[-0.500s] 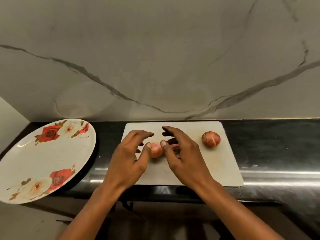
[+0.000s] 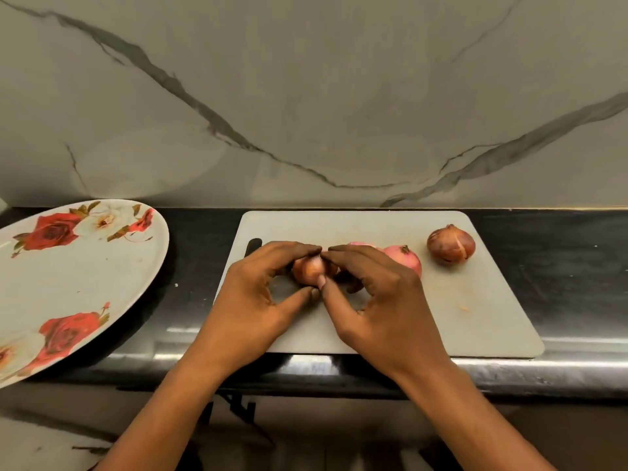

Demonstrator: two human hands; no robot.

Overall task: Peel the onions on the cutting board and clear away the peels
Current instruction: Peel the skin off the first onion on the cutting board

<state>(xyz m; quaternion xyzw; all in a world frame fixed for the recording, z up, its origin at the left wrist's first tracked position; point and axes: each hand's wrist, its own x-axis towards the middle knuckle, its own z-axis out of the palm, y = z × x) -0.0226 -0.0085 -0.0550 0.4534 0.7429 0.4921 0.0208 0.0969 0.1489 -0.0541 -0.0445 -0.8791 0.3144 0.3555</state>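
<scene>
Brown-skinned small onion [image 2: 311, 270] sits on grey plastic cutting board [image 2: 489, 321], pinched between left hand [image 2: 251, 307] and right hand [image 2: 380, 300] fingertips. Pink peeled onion [image 2: 406, 260] lies just behind right hand; unpeeled brown onion [image 2: 450, 245] lies farther right.

A pale rectangular plastic cutting board [image 2: 475, 317] lies on the dark stone bench [image 2: 560, 266], against the veined marble wall [image 2: 306, 96]. Left of it, apart, sits a round white plate printed with red roses [image 2: 78, 277]. On the board — from left to right — lie a small brown-skinned onion [image 2: 307, 270] between both hands, a pink peeled onion [image 2: 406, 258] and, apart at the far right, a dark brown unpeeled onion [image 2: 450, 245].
</scene>
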